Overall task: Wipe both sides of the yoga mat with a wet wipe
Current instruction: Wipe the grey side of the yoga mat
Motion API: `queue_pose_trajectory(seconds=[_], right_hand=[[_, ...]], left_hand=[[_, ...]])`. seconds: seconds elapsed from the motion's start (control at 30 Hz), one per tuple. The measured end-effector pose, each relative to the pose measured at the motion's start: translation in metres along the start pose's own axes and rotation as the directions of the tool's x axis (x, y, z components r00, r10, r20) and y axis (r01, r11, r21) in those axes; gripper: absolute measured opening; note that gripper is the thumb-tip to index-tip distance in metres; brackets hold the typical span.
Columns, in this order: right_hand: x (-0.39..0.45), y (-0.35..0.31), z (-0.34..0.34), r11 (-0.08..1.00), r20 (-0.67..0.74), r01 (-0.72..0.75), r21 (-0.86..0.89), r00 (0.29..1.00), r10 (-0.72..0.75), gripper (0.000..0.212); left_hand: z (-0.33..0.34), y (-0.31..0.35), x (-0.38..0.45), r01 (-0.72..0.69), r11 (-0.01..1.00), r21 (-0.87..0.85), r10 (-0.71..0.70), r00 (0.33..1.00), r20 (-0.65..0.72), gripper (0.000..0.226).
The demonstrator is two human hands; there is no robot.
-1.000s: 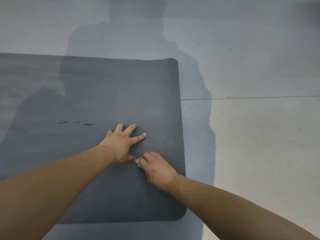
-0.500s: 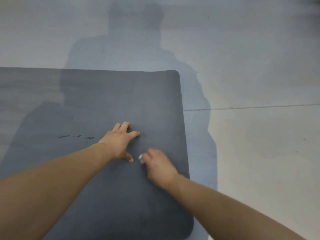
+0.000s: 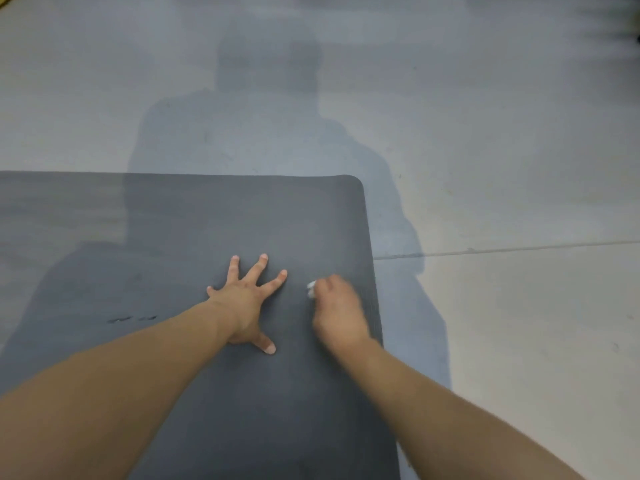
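A dark grey yoga mat point(image 3: 173, 230) lies flat on the floor, filling the left and lower middle of the view, its right end rounded at the corners. My left hand point(image 3: 247, 299) presses flat on the mat with fingers spread wide. Just to its right, my right hand point(image 3: 337, 313) is closed around a small white wet wipe point(image 3: 311, 289), which pokes out at the fingertips and touches the mat near its right edge. The right hand is blurred by motion.
Pale grey floor point(image 3: 502, 168) surrounds the mat, with a thin seam line point(image 3: 502, 249) running right from the mat's edge. My shadow falls across the mat and floor ahead. A few small dark marks point(image 3: 131, 319) show on the mat at left.
The right hand with the wipe has slid away from me along the mat's right edge. My left hand has spread its fingers wider. The camera has tilted, showing more floor beyond the mat.
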State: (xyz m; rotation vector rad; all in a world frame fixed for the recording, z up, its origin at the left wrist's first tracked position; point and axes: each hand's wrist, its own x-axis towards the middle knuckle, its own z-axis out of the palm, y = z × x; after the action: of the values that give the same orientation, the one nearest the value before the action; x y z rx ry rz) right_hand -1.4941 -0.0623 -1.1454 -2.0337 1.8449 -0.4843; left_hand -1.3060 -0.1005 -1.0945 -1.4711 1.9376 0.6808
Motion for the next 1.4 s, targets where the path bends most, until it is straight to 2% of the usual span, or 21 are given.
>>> queue_pose_trajectory(seconds=[0.1, 0.17, 0.23, 0.3, 0.37, 0.43, 0.47, 0.53, 0.6, 0.67, 0.73, 0.83, 0.9, 1.0, 1.07, 1.13, 1.2, 1.3, 1.33, 1.4], right_hand=[[-0.023, -0.038, 0.015, 0.959, 0.156, 0.279, 0.056, 0.946, -0.284, 0.024], [-0.003, -0.019, 0.011, 0.939, 0.147, 0.34, 0.04, 0.928, -0.342, 0.025], [0.029, 0.013, -0.003, 0.974, 0.076, 0.225, -0.007, 0.972, -0.224, 0.028], [0.058, 0.041, -0.022, 0.995, 0.006, 0.045, -0.086, 0.999, -0.044, 0.025], [0.078, 0.056, -0.032, 0.985, -0.079, -0.113, -0.132, 0.991, 0.104, 0.022], [0.087, 0.053, -0.034, 0.962, -0.151, -0.266, -0.069, 0.956, 0.253, 0.024], [0.086, 0.046, -0.029, 0.955, -0.155, -0.293, -0.043, 0.946, 0.283, 0.028], [0.077, 0.016, -0.013, 0.977, -0.097, -0.213, -0.029, 0.973, 0.209, 0.033], [0.059, -0.025, 0.008, 0.999, -0.01, 0.025, 0.027, 1.0, -0.025, 0.035], [0.05, -0.047, 0.017, 0.968, 0.12, 0.234, 0.086, 0.962, -0.243, 0.028], [0.069, -0.026, 0.009, 0.952, 0.152, 0.304, 0.044, 0.939, -0.307, 0.024], [0.115, 0.037, -0.017, 0.991, 0.056, 0.1, -0.088, 0.994, -0.095, 0.03], [0.141, 0.062, -0.033, 0.986, -0.007, -0.058, -0.156, 0.998, 0.057, 0.026], [0.162, 0.06, -0.033, 0.95, -0.152, -0.294, -0.107, 0.949, 0.277, 0.025], [0.164, 0.04, -0.022, 0.936, -0.18, -0.348, -0.046, 0.925, 0.335, 0.025], [0.16, 0.006, -0.001, 0.973, -0.142, -0.229, -0.042, 0.965, 0.221, 0.026], [0.153, -0.034, 0.019, 0.998, -0.001, -0.064, 0.0, 0.998, 0.064, 0.025], [0.154, -0.046, 0.021, 0.992, 0.118, 0.12, 0.031, 0.985, -0.123, 0.021], [0.161, -0.031, 0.014, 0.991, 0.115, 0.136, 0.006, 0.984, -0.136, 0.025], [0.177, 0.01, -0.004, 0.998, 0.052, 0.017, -0.064, 0.999, -0.013, 0.033]], left_hand=[[-0.006, -0.01, 0.011, -0.04, 0.999, -0.006, 0.04, 0.997, -0.064, 0.107], [-0.009, -0.015, 0.013, -0.047, 0.999, 0.015, 0.049, 0.994, -0.096, 0.095], [-0.011, -0.013, 0.012, -0.018, 0.998, 0.061, 0.026, 0.991, -0.133, 0.099], [-0.018, -0.008, 0.015, 0.046, 0.991, 0.125, -0.024, 0.986, -0.167, 0.123], [-0.031, -0.004, 0.02, 0.136, 0.984, 0.113, -0.121, 0.984, -0.129, 0.153], [-0.042, -0.004, 0.028, 0.178, 0.983, 0.052, -0.175, 0.983, -0.063, 0.166], [-0.045, -0.006, 0.032, 0.184, 0.983, 0.008, -0.183, 0.983, -0.025, 0.169], [-0.046, -0.009, 0.038, 0.167, 0.983, -0.075, -0.166, 0.986, 0.014, 0.17], [-0.044, -0.012, 0.038, 0.158, 0.981, -0.109, -0.156, 0.987, 0.027, 0.17], [-0.042, -0.013, 0.039, 0.16, 0.981, -0.111, -0.157, 0.987, 0.029, 0.17], [-0.041, -0.013, 0.04, 0.152, 0.982, -0.113, -0.149, 0.988, 0.028, 0.169], [-0.044, -0.016, 0.042, 0.13, 0.984, -0.123, -0.126, 0.991, 0.04, 0.165], [-0.05, -0.02, 0.043, 0.112, 0.983, -0.144, -0.105, 0.993, 0.058, 0.155], [-0.055, -0.025, 0.044, 0.093, 0.978, -0.189, -0.085, 0.995, 0.049, 0.134], [-0.054, -0.024, 0.046, 0.092, 0.975, -0.2, -0.087, 0.996, 0.035, 0.131], [-0.051, -0.024, 0.048, 0.094, 0.977, -0.194, -0.089, 0.995, 0.034, 0.132], [-0.048, -0.025, 0.048, 0.096, 0.973, -0.208, -0.091, 0.995, 0.033, 0.134], [-0.048, -0.025, 0.049, 0.097, 0.968, -0.233, -0.09, 0.995, 0.039, 0.136], [-0.049, -0.025, 0.049, 0.095, 0.968, -0.231, -0.088, 0.995, 0.04, 0.136], [-0.049, -0.025, 0.05, 0.099, 0.971, -0.219, -0.091, 0.995, 0.046, 0.134]])
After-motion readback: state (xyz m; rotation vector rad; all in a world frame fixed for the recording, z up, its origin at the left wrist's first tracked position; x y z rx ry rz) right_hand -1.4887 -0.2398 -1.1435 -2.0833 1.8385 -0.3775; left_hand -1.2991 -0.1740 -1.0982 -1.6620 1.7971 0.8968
